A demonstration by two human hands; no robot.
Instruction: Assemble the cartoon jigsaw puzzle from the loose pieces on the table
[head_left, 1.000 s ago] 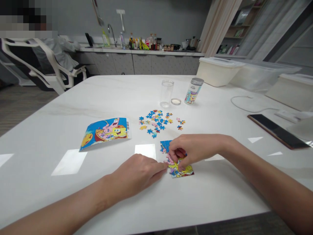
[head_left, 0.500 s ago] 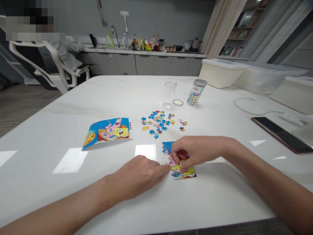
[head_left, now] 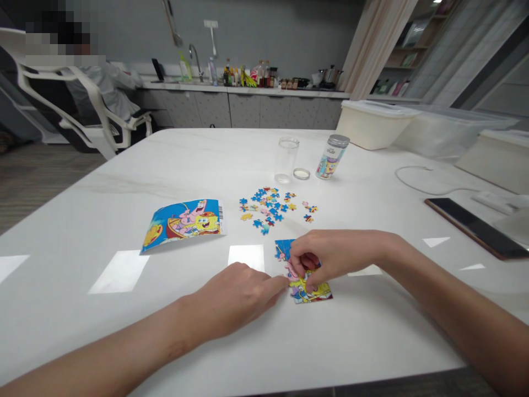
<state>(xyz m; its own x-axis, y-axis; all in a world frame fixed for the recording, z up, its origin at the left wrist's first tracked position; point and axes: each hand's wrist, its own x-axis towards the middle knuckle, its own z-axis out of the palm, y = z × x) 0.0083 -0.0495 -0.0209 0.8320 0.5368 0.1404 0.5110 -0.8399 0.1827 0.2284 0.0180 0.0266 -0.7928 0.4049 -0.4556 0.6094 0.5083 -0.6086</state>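
A partly joined jigsaw (head_left: 313,293) lies flat on the white table near me. My left hand (head_left: 239,300) has its index fingertip at the jigsaw's left edge, the other fingers curled under. Over the jigsaw, my right hand (head_left: 318,259) is bent in a pinch, thumb and fingers down on its surface; whatever lies between them is too small to make out. Several loose puzzle pieces (head_left: 275,209) are scattered beyond. A curved picture sheet (head_left: 184,223) with the cartoon scene lies to the left of them.
Behind the pieces are a clear jar (head_left: 286,161), its lid ring (head_left: 301,174) and a closed printed canister (head_left: 332,157). A phone (head_left: 475,226), a cable and plastic bins (head_left: 376,124) are at the right. A person sits on a chair (head_left: 91,105) at the far left.
Both hands hold nearly the same pose at the jigsaw. The seated person at the far left has shifted slightly. The view has moved very slightly.
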